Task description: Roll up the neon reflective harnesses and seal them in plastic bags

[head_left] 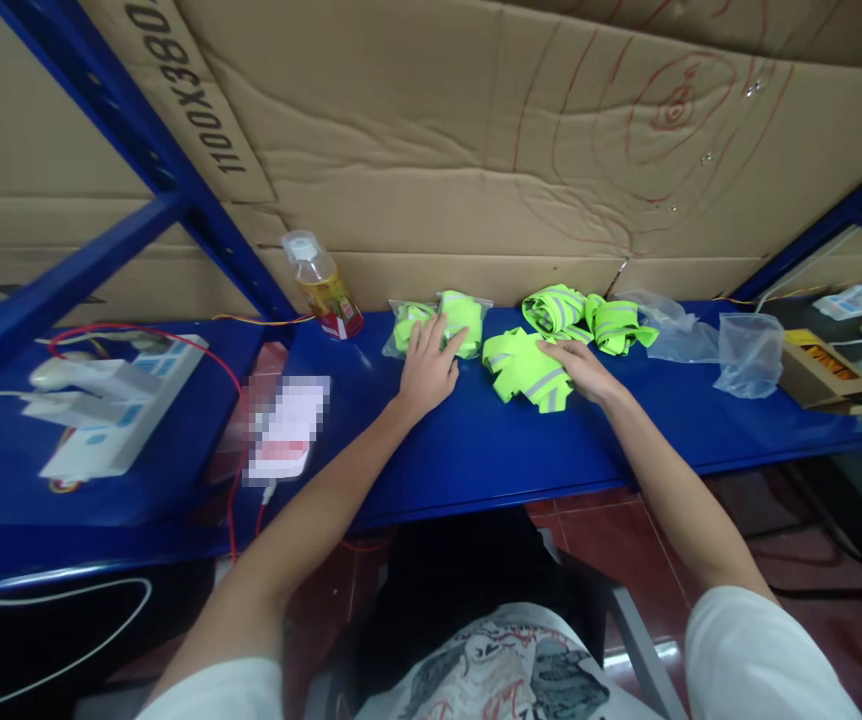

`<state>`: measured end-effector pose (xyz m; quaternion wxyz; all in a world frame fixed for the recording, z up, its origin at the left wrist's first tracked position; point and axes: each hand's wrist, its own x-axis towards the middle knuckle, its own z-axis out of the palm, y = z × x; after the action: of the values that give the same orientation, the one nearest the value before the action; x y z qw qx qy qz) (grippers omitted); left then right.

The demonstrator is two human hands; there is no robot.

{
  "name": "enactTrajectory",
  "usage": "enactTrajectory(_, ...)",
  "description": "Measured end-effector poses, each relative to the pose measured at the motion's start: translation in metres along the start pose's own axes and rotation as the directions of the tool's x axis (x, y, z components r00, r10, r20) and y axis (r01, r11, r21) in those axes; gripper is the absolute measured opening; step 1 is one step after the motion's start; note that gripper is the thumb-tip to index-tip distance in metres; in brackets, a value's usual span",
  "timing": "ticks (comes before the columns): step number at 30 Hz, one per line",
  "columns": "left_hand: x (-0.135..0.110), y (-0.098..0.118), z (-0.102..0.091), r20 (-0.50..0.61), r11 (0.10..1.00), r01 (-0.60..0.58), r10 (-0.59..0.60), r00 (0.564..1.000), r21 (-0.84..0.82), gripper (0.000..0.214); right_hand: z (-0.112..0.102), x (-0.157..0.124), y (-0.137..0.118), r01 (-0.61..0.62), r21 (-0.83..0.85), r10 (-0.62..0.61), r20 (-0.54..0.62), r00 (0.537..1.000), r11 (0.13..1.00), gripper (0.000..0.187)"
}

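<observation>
My left hand (429, 368) lies with its fingers stretched out, touching two clear bags that hold folded fluorescent yellow-green fabric. One packed bundle (467, 312) is under and beyond my fingers, and the other packed bundle (407, 322) is to its left. My right hand (583, 368) is closed on the right edge of a loose yellow-green reflective vest (522, 362) with grey stripes; my thumb is hidden. Just behind it are a rolled reflective bundle (553, 308) and another rolled bundle (615, 325), both outside any bag.
Clear plastic bags (750, 352) and an open cardboard box (825, 370) are on the right of the blue table (491, 450). At left stand a drink bottle (326, 290), a charging phone (288, 430) and a power strip (127, 410). Cardboard (401, 130) walls the back.
</observation>
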<state>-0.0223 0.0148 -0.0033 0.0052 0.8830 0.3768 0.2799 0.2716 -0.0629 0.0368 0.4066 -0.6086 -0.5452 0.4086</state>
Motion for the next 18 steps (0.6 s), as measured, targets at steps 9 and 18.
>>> enactTrajectory(9, -0.012, 0.060, -0.018, 0.012, 0.817, -0.071, 0.095, 0.995, -0.572, 0.120, 0.027, -0.028, -0.005, -0.120, 0.449, 0.094, 0.079, 0.992, 0.886, 0.061)
enactTrajectory(18, 0.020, 0.045, -0.040, -0.012, 0.883, -0.097, 0.103, 0.995, -0.459, 0.020, 0.009, -0.025, 0.005, 0.037, -0.152, -0.037, 0.001, 0.999, 0.988, 0.076)
